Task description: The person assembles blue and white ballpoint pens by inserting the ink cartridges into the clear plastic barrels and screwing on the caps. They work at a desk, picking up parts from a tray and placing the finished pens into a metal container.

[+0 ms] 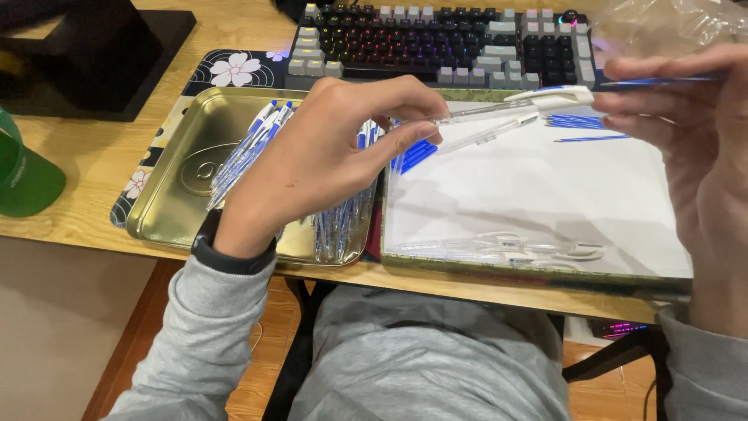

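Two hands grip: left hand [327, 148] a clear pen barrel [499, 109], right hand [693, 132] a blue refill [654, 79], keyboard [436, 39] behind.

Pens [249, 152] in tray [175, 195]; keyboard [444, 39] behind.

Two hands [312, 156] [686, 156] are seen, two trays [167, 203] [545, 269], one keyboard [444, 39] at the top, one green cap [23, 175] at left; pens [249, 148] are too many to be counted
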